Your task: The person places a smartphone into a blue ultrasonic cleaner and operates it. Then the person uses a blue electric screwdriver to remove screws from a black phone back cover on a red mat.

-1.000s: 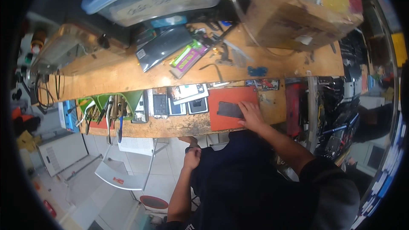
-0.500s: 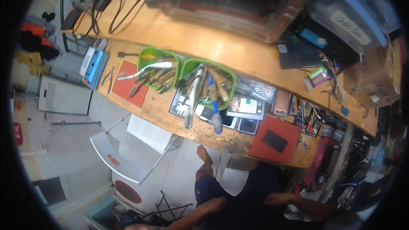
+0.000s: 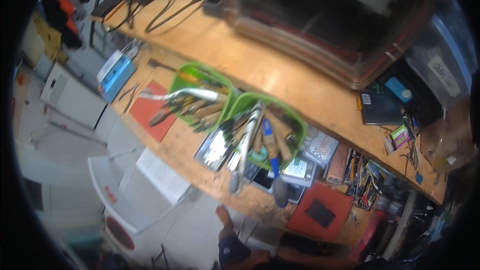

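Observation:
My left hand (image 3: pixel 257 257) and my right hand (image 3: pixel 291 255) are low in the picture, over my lap and close together. Motion smears them and their fingers do not show, so whether they hold anything is unclear. Nearest on the workbench (image 3: pixel 150 132) is a red mat (image 3: pixel 300 227) with a dark phone-shaped slab (image 3: pixel 320 212) lying on it. Left of that mat, two green baskets stand side by side. The left basket (image 3: pixel 227 107) holds several tools; brushes with white and blue handles lean out of the right basket (image 3: pixel 300 137).
Opened phones (image 3: pixel 297 167) lie around the right basket. A rack of small tools (image 3: pixel 362 182) stands right of them. Above runs a raised wooden shelf (image 3: pixel 280 82) carrying a large clear-fronted box (image 3: pixel 320 30). A white folding chair (image 3: pixel 162 175) stands front left, a blue box (image 3: pixel 117 75) farther back.
The view has tilted and shifted, so the bench sits lower in the picture. My hands, apart over my lap before, now appear closer together near the lower edge.

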